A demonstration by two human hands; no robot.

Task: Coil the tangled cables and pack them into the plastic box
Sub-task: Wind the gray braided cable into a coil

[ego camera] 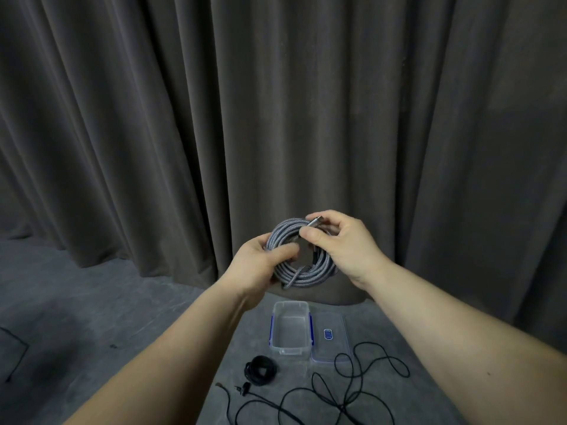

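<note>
Head view: grey braided cable coil (299, 256) held up in mid-air before dark curtain (184, 118). Left hand (260, 265) gripping coil's left rim, fingers curled round the strands. Right hand (340, 240) pinching the plug end at coil's top, probably tucking it. Below on grey bench (92, 302): open plastic box (291, 329), lid (329, 335) touching its right edge. Small black coil (260, 370) just before box; loose black cable (352, 388) sprawled near front edge.

- Coiled cable (299, 256): grey braided weave.
- Box (291, 328): clear, blue clips.
- Small coil (260, 370), at 7 o'clock from the box: black.
- Curtain (276, 102): dark grey-brown.
</note>
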